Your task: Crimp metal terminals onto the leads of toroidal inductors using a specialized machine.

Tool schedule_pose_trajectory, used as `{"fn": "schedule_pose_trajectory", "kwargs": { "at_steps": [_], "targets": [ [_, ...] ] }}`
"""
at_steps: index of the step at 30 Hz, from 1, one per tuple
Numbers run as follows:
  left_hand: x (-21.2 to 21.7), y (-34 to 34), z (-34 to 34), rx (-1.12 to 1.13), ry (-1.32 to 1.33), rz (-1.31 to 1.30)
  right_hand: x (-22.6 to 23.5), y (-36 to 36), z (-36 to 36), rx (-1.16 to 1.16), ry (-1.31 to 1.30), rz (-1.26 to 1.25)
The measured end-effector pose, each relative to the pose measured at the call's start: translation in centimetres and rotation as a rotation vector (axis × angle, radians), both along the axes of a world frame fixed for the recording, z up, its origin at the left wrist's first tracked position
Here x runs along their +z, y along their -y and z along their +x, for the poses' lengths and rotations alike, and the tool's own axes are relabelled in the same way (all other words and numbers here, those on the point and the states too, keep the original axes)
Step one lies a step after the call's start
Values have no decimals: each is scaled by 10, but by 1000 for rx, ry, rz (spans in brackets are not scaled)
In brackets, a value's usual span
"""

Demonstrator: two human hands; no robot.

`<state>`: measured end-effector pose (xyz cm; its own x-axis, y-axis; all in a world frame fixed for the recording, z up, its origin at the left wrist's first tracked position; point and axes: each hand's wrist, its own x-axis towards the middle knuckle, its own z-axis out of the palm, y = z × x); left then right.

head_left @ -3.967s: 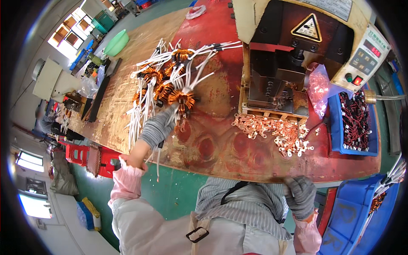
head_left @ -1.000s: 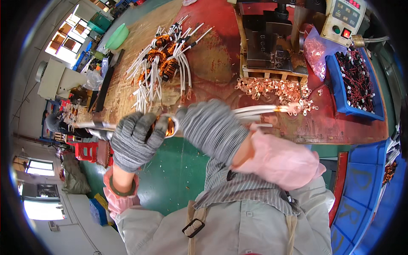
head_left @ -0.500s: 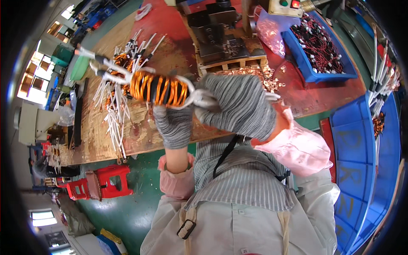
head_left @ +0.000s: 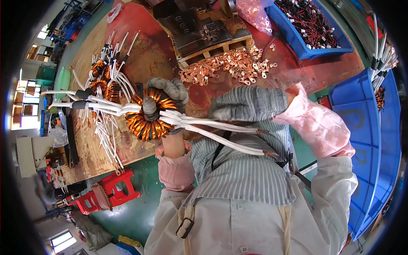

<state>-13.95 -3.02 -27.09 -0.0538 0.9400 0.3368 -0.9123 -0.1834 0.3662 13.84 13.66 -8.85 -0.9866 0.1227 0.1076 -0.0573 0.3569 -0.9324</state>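
My left hand (head_left: pixel 168 90), in a grey striped knit glove, grips a ring-shaped copper-wound coil (head_left: pixel 146 132), one finger through its central hole. White sleeved leads (head_left: pixel 221 124) run from the coil to the right, ending in bare copper tips near my apron. More white leads (head_left: pixel 108 106) point left, with dark sleeves partway along. My right hand (head_left: pixel 248 103), gloved alike, hovers just above the right-hand leads. Its fingers stretch loosely leftward, with nothing visible in them; the fingertips are slightly blurred.
Several similar coils (head_left: pixel 98 85) with white leads lie at the table's left. Loose copper lugs (head_left: pixel 231 66) are heaped before a dark metal press fixture (head_left: pixel 199 32) on a wooden base. A blue bin of wired parts (head_left: pixel 308 53) stands behind right. Large blue crates (head_left: pixel 357 148) are at right, red stools (head_left: pixel 117 191) at left.
The coil has turned from edge-on to face my view, and its leads now extend to the right. My right hand has come off its lead end and moved rightward. The view has shifted slightly.
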Motion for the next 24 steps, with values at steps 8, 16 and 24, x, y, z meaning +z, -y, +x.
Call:
{"fn": "schedule_pose_trajectory", "kwargs": {
  "at_steps": [8, 16, 24],
  "targets": [
    [-9, 59, -13, -40, -2, -32, -15, 5, -10, -51, 113, 335],
    [147, -119, 13, -332, -206, 86, 28, -30, 2, -296, 35, 1126],
    [93, -155, -47, -151, -121, 30, 28, -49, 1, -421, -235, 1298]
  ]
}}
